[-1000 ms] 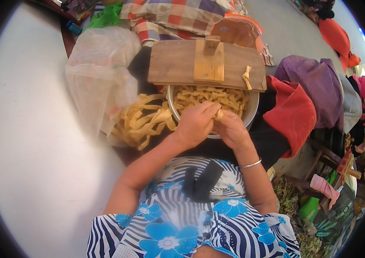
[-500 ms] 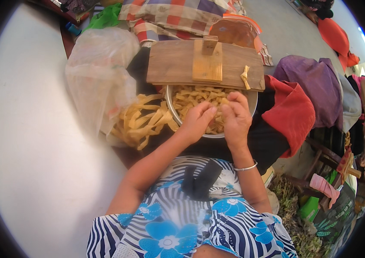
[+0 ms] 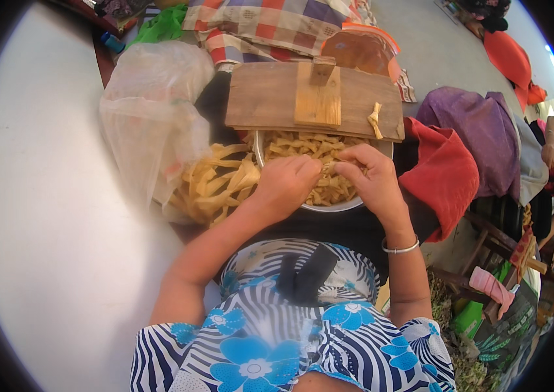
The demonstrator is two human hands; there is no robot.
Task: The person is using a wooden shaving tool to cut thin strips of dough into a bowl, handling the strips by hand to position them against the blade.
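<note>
- No words or numbers are legible.
- Dark printed material [image 3: 511,338], lower right: pale lettering-like marks near a leaf motif, too blurred to read.

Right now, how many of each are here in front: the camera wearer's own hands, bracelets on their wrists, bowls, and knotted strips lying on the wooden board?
Hands: 2 (left hand, right hand)
Bracelets: 1 (silvery bracelet)
Bowls: 1 (pale bowl)
Knotted strips on the wooden board: 1 (yellowish knotted strip)
Total: 5
</note>
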